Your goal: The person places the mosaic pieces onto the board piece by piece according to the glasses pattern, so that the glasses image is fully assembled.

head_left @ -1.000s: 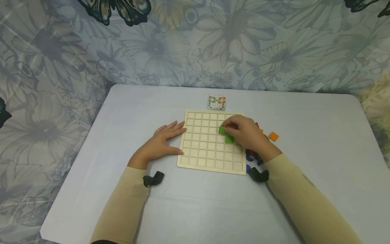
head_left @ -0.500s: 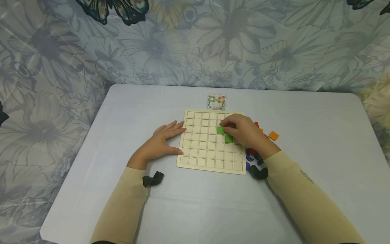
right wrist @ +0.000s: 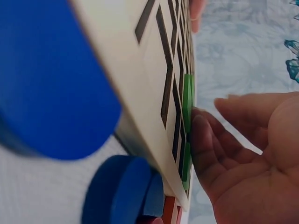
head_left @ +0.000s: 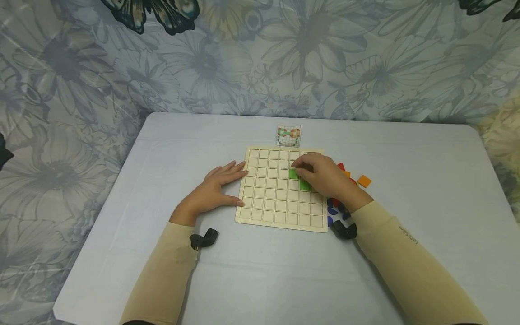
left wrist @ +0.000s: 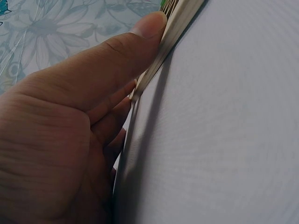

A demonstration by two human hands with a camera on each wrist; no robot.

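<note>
So, far left, the left hand (head_left: 213, 192) has its fingers straight and spread, thumb and fingertips resting at the near-left edge of the wooden grid board (head_left: 270, 194), not curled round it. Going right, the board lies on the tabletop (head_left: 243, 271), a patterned card (head_left: 289, 136) just beyond. And the green tile (head_left: 293, 174): it looks flat over one cell, directly below the other hand's fingertips, square, so no long axis. A second green tile (head_left: 304, 185) sits diagonally off, one column right, one row closer to the person. Clearly the right hand (head_left: 325, 177) is the nearer one, fingers bent down onto green, thumb apart, nothing visibly pinched. Past it, blue pieces (right wrist: 114, 193) crowd the board's right side; an orange tile (head_left: 364, 181) lies farther out.
</note>
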